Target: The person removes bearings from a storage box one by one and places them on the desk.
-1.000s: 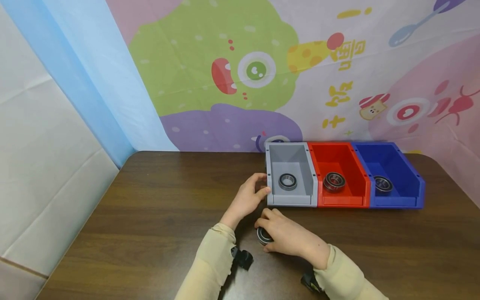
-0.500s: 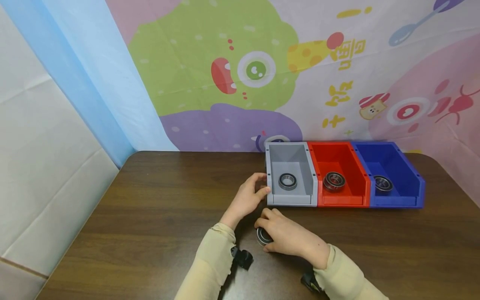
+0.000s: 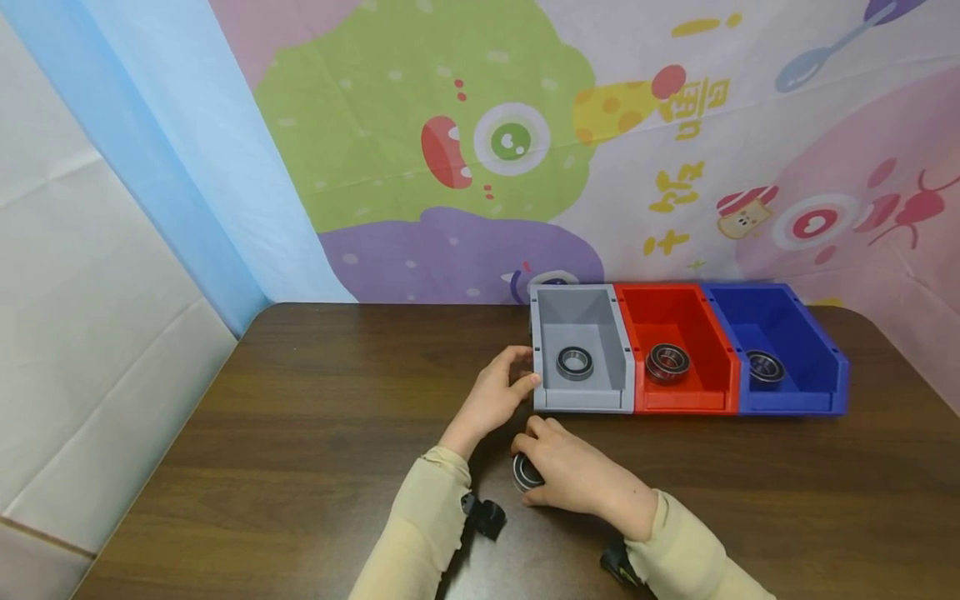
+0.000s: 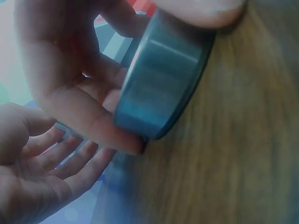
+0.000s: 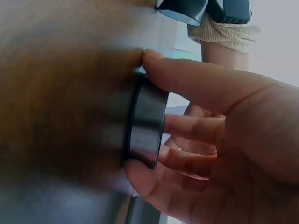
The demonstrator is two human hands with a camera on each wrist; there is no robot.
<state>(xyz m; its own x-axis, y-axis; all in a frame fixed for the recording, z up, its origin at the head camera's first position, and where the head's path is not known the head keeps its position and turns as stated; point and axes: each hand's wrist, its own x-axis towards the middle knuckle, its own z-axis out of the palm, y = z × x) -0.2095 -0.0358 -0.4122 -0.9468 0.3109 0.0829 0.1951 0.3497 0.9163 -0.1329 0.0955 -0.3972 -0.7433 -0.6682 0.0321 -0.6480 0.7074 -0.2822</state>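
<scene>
In the head view, my right hand (image 3: 576, 471) pinches a ball bearing (image 3: 527, 472) by its rim, thumb on the near side and a finger on the far side. The right wrist view shows this bearing (image 5: 147, 121) lying at the tabletop, between thumb and finger. My left hand (image 3: 491, 400) rests its relaxed fingers and thumb against the left wall of the grey bin (image 3: 585, 402). In the left wrist view, the left hand (image 4: 42, 172) appears behind the right hand and its bearing (image 4: 161, 74). A thinner bearing (image 3: 575, 351) lies in the grey bin.
A red bin (image 3: 686, 402) and a blue bin (image 3: 795, 405) adjoin the grey one on its right. One holds a thick bearing (image 3: 667, 375), the other a bearing (image 3: 766, 367) near its left wall. A cartoon-printed cloth (image 3: 375, 125) hangs behind the wooden table (image 3: 300, 433).
</scene>
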